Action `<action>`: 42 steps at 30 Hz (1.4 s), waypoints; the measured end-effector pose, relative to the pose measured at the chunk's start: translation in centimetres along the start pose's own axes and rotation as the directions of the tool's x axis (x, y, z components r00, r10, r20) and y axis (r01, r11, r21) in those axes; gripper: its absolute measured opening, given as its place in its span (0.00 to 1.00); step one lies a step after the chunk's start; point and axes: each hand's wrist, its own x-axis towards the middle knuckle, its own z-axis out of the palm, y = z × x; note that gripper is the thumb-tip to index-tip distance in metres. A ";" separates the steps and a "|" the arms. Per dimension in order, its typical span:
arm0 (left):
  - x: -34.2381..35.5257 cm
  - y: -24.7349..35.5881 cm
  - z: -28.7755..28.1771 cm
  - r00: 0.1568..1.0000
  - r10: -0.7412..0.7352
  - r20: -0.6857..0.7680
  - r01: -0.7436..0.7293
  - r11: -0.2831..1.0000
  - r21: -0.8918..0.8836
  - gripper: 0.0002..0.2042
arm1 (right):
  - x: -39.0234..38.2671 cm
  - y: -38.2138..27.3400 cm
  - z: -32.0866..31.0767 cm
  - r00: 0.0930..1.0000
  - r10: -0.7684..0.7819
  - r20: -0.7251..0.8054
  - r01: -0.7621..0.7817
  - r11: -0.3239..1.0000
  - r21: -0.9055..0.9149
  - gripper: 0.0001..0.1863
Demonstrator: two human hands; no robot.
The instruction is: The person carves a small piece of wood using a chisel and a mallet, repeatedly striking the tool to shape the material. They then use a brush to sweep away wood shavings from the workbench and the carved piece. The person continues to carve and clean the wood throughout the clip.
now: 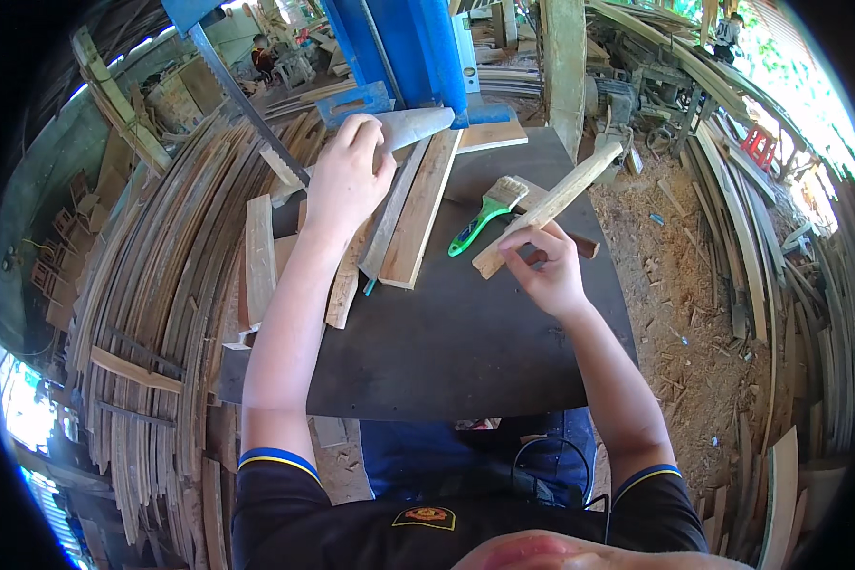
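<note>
My left hand (344, 180) is raised over the far left of the dark table (437, 351). Its curled fingers and thumb close on the near end of a grey tapered piece (418, 125), which points right towards the blue machine column. My right hand (548, 271) pinches a rough, slim strip of wood (565, 198) near its lower end; the strip slants up to the right. Just left of that strip lies a brush with a green handle (480, 220). Between my hands several wooden boards (423, 214) lie lengthwise on the table.
A band saw blade (247, 106) runs down to the table's left, beside the blue machine column (389, 47). Long stacked planks (166, 275) fill the left side, with more timber (741, 237) at right. Wood scraps litter the floor (679, 323). Two people (729, 36) appear far back.
</note>
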 end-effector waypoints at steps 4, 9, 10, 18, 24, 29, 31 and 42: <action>0.1 0.2 0.2 0.994 0.096 -0.044 -0.086 0.980 0.180 0.14 | 0.0 0.1 -0.2 1.000 -0.002 0.028 0.003 0.999 -0.035 0.06; 0.6 -0.5 0.5 0.987 0.153 -0.042 -0.141 0.968 0.206 0.17 | -0.1 0.2 0.1 0.999 -0.031 0.032 0.032 0.999 -0.028 0.08; 0.8 -0.6 0.7 0.984 0.165 -0.066 -0.148 0.966 0.214 0.17 | 0.0 0.3 0.1 0.999 -0.037 0.033 0.038 0.999 -0.028 0.09; 3.5 -1.2 1.0 0.993 0.061 0.101 -0.077 0.985 0.158 0.17 | -0.3 -0.5 -0.1 0.983 0.021 0.185 0.008 0.988 -0.156 0.33; 4.5 -3.4 1.8 0.975 0.168 0.142 -0.172 0.985 0.013 0.15 | 0.1 -0.7 1.1 0.956 -0.293 0.008 0.278 0.899 -0.338 0.35; 4.2 -3.0 2.4 0.980 0.112 0.165 -0.122 0.991 0.052 0.15 | 0.4 -6.4 1.6 0.978 -0.187 0.094 0.202 0.720 -0.664 0.30; 3.8 -3.3 2.6 0.986 0.089 0.142 -0.100 0.992 0.076 0.16 | 0.2 -9.3 2.7 0.987 -0.113 0.111 0.157 0.622 -0.767 0.30; 4.7 -3.3 3.2 0.986 0.027 0.162 -0.019 0.998 -0.054 0.16 | 8.0 -12.8 5.5 0.983 0.056 0.174 0.132 0.445 -0.886 0.28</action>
